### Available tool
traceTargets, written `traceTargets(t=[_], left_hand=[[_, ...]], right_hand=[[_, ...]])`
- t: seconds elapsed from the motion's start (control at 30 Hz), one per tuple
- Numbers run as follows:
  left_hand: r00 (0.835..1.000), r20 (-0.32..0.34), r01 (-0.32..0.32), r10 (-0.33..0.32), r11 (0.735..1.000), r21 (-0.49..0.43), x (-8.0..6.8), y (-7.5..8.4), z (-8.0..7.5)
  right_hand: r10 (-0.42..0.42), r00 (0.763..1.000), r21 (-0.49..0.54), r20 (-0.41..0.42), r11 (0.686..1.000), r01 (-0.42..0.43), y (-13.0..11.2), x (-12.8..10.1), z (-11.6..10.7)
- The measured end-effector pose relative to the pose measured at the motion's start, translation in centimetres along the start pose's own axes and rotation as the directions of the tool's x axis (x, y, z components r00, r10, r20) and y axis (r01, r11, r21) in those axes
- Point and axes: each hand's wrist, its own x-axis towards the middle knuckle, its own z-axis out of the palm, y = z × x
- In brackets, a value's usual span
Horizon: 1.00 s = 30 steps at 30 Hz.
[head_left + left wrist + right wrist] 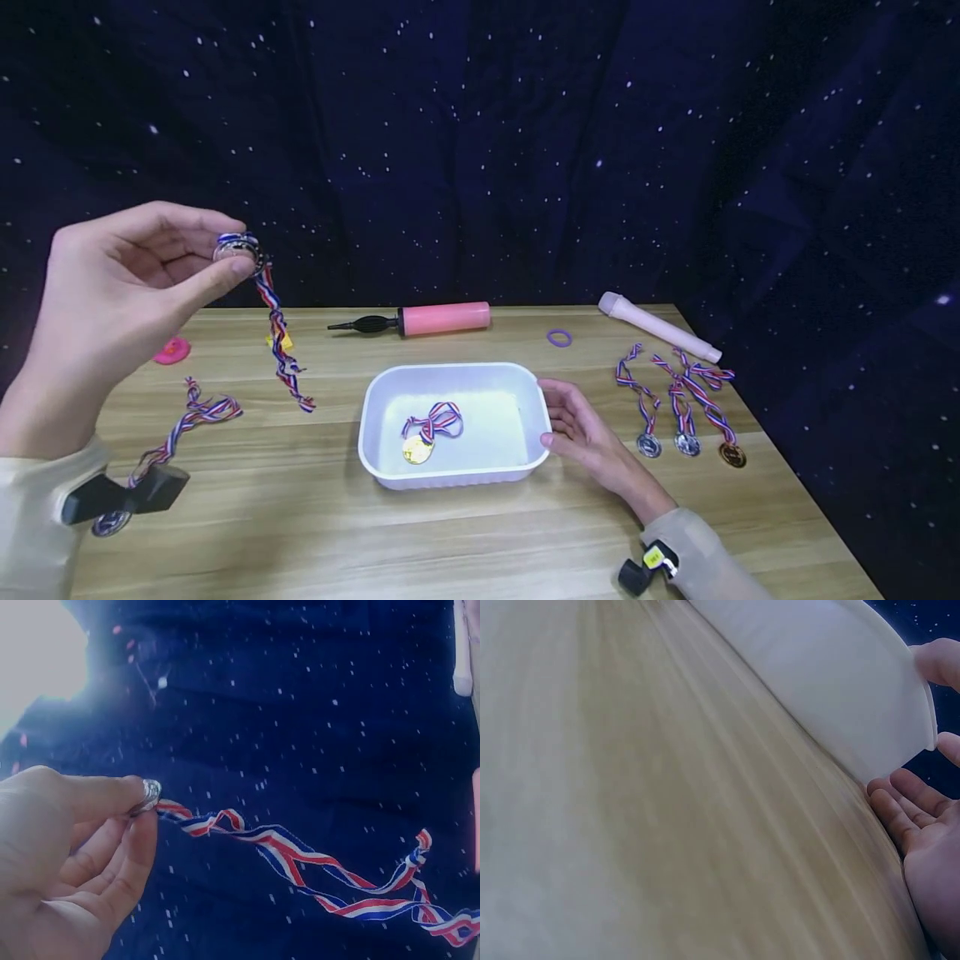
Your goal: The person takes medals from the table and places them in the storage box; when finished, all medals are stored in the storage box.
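Raised at the left of the head view, my left hand [142,283] pinches a silver-coloured medal [150,795] between thumb and fingers. Its twisted red, white and blue ribbon [277,321] dangles below, knotted at the end. My right hand [588,429] rests at the right end of a white plastic tub [453,481], with relaxed fingers beside the outer wall and the thumb at the rim [932,712]. Inside the tub lies one gold medal [417,450] with its striped ribbon bunched above it.
Beneath my left wrist lies another silver medal [112,522] with its ribbon. Two silver medals [648,445] and a bronze one [732,454] lie at the right. Farther back are a pink hand pump [446,318], a purple ring [558,337], a pale toy microphone [660,327] and a pink object [172,351].
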Motion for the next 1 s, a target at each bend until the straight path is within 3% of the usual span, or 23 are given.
traceTargets(t=[0.1,0.23,0.43,0.57,0.8,1.0], left_hand=[[1.000,0.007,-0.006,0.007,0.998,-0.065,0.9,1.2,0.9],[0.999,0.027,-0.029,0.031,0.996,-0.085,1.7,2.4,2.4],[0.991,0.112,-0.080,0.077,0.996,0.024,2.1,2.9,5.1],[0.981,0.178,-0.092,0.082,0.994,0.051,1.9,1.8,7.2],[0.971,0.241,-0.004,-0.001,1.000,0.019,0.7,-0.8,9.8],[0.950,0.311,-0.001,-0.002,1.000,0.009,-0.1,-3.2,11.8]], right_hand=[[0.003,1.000,0.000,0.000,1.000,-0.003,0.1,0.0,-0.1],[0.000,1.000,0.002,0.002,1.000,0.000,0.1,0.0,-0.1],[0.002,1.000,0.004,0.002,1.000,-0.002,0.2,0.0,-0.1],[0.002,1.000,0.002,-0.003,1.000,-0.002,0.3,0.0,-0.1],[-0.014,1.000,0.002,0.008,1.000,0.014,0.4,0.1,-0.1],[-0.013,1.000,0.006,0.004,1.000,0.013,0.2,0.1,-0.1]])
